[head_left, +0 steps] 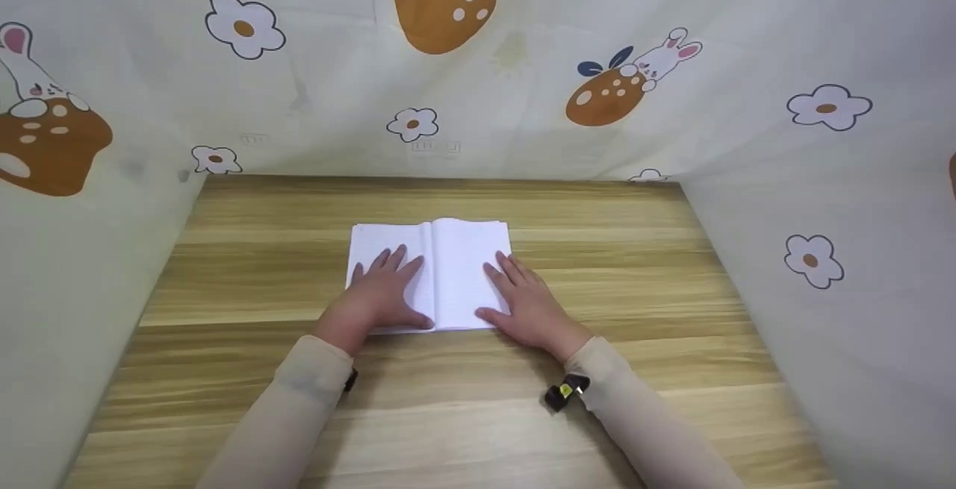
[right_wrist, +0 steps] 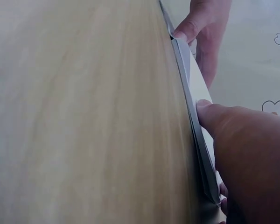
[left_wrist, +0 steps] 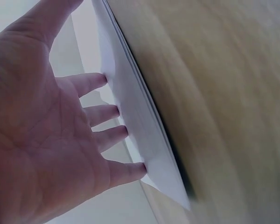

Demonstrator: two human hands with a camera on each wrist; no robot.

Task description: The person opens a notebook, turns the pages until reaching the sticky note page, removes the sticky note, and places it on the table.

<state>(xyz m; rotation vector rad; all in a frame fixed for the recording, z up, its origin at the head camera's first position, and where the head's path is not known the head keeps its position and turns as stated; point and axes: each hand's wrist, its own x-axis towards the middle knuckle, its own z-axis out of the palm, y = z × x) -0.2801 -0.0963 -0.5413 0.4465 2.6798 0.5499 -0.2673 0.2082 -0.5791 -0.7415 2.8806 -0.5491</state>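
An open notebook (head_left: pixel 467 272) with white, faintly ruled pages lies on the wooden table. My left hand (head_left: pixel 381 296) rests on its left page, fingers spread and straight, the thumb near the centre fold. In the left wrist view, the fingertips (left_wrist: pixel 126 131) of that hand touch the page and the palm is raised off it. On the right page's outer edge lies my right hand (head_left: pixel 532 310), fingers extended. The right wrist view shows its thumb (right_wrist: pixel 205 109) on the page close to the near edge. Neither hand grips anything.
The wood-grain table (head_left: pixel 448 429) is bounded at the back and both sides by pale fabric (head_left: pixel 321 101) printed with flowers, rabbits and orange shapes. A small black device (head_left: pixel 567 392) is strapped at the right wrist. Long pale sleeves cover both arms.
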